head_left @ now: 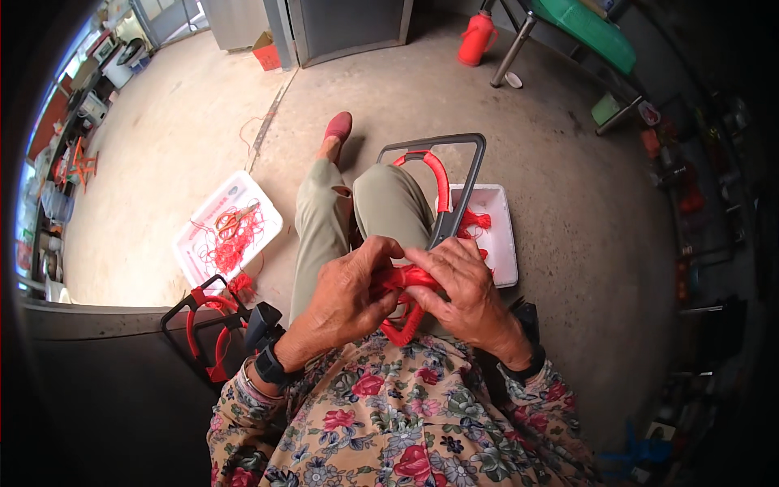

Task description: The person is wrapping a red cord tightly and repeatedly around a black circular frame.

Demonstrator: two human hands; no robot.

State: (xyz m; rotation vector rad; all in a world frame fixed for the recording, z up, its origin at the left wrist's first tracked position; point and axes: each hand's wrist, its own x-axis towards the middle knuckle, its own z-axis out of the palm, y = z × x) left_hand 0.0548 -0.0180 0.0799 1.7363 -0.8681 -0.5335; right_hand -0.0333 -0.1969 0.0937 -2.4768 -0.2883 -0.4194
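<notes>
I sit with a grey triangular frame [466, 174] resting across my lap, its inner red curved part [439, 174] wound with red cord. Both hands meet over the frame's near end. My left hand [345, 296] pinches the red cord [403, 278] from the left. My right hand [462, 288] grips the same cord and the wrapped red part [403, 327] from the right. My fingers hide where the cord passes around the frame.
A white tray [203, 235] with red cord and scissors [233, 221] lies on the concrete floor to my left. Another white tray [501, 235] sits to my right. More dark frames with red parts [203, 325] lean by my left knee. A red flask [476, 38] and a table leg [513, 50] stand far ahead.
</notes>
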